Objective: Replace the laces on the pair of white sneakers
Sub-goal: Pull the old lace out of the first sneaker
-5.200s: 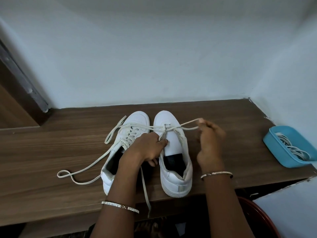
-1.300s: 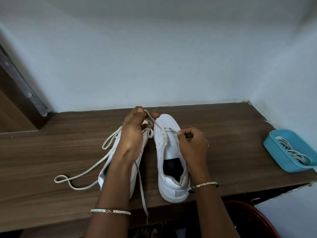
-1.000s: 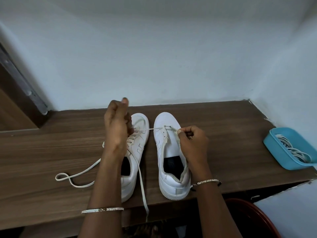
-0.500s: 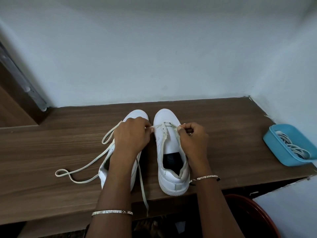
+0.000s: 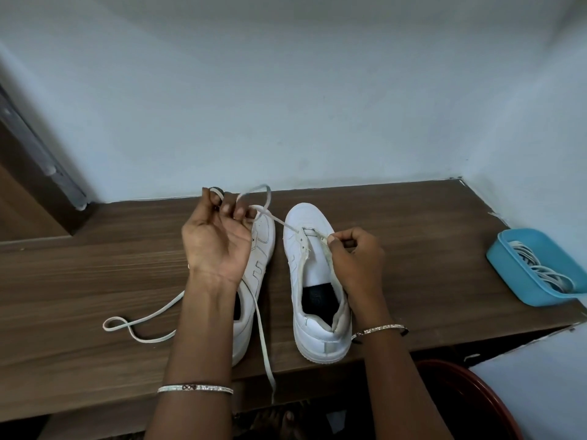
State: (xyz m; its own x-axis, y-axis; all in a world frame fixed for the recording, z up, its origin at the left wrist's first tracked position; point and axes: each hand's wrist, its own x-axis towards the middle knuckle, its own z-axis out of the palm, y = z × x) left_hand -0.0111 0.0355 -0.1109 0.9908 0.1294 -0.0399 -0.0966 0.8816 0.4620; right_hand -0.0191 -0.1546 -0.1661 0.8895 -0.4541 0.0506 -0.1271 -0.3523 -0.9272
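Pinching the lace [image 5: 279, 221], my left hand [image 5: 216, 242] has just drawn it away from my right hand [image 5: 355, 258], which pinches the sneaker's [image 5: 313, 271] eyelet edge: probably 1 crossing left.

Matt wood-grain shelf [image 5: 95, 281]; smooth leather-look sneakers [image 5: 313, 325]; flat cloth lace [image 5: 264, 344]; smooth blue plastic tray [image 5: 508, 271].

Left hand [image 5: 216, 239] blocks most of left shoe [image 5: 265, 241]; blue tray [image 5: 511, 274] at far right clipped by frame edge.
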